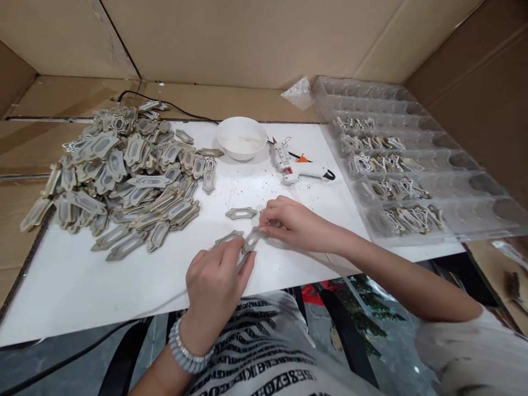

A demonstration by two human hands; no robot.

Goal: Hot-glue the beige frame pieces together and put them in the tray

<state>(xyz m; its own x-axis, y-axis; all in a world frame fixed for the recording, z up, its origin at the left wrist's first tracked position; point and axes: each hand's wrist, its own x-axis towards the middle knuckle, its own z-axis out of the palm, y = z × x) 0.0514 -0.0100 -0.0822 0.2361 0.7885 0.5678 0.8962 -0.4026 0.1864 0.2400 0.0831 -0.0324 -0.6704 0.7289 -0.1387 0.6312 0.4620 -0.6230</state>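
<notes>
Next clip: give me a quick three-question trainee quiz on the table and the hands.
1. True or false: the glue gun lies on the white board, with neither hand touching it.
2. Multiple choice: the pile of frame pieces lies A) left of the bowl, B) inside the clear tray, C) on the person's lap.
3. Short answer: the left hand and right hand pinch one frame piece between them. Which wrist wears the bracelet?
Key: 1 true; 2 A; 3 left.
</notes>
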